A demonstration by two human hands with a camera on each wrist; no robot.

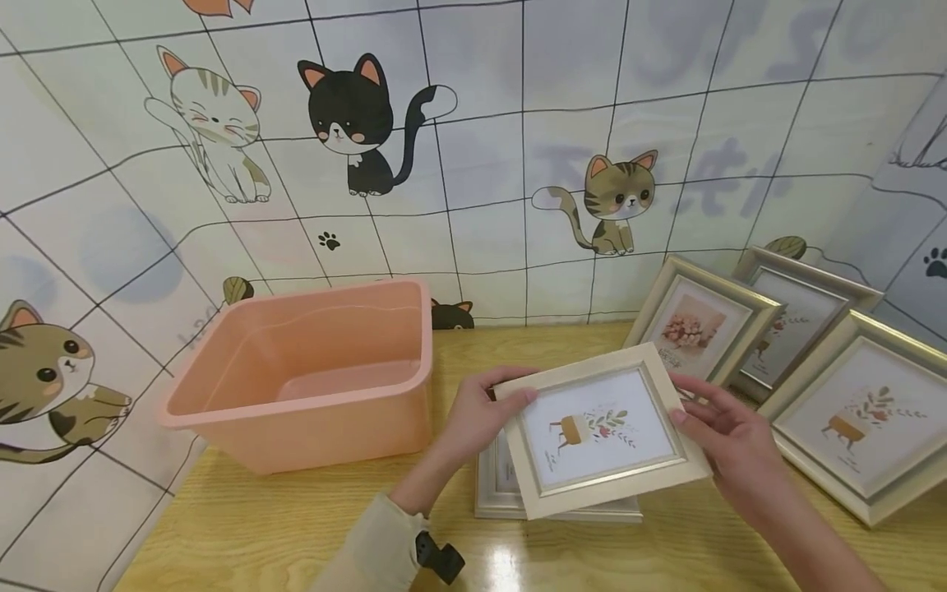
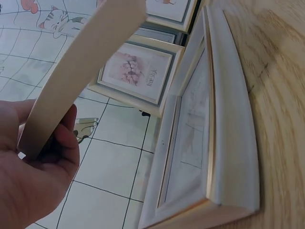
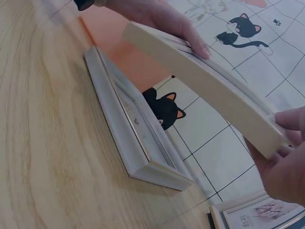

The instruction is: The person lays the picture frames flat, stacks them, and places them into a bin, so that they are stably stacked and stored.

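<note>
A cream picture frame [image 1: 602, 432] with a plant print is held tilted above the table by both hands. My left hand [image 1: 473, 415] grips its left end, thumb on the front and fingers curled behind, as the left wrist view shows. At the opposite end, my right hand [image 1: 728, 436] pinches the border with the thumb in front. Beneath it a second picture frame [image 2: 233, 119] lies flat on the wooden table, its face mostly covered in the head view. Both wrist views show a gap between the two frames.
A pink plastic bin [image 1: 333, 427] stands at the left. On the right lean a floral picture frame [image 1: 691, 325], a darker frame [image 1: 806, 284] behind it and a large frame [image 1: 861, 419] with a plant print. Behind the wooden table [image 1: 222, 526] rises a cat-patterned wall covering [image 1: 481, 164].
</note>
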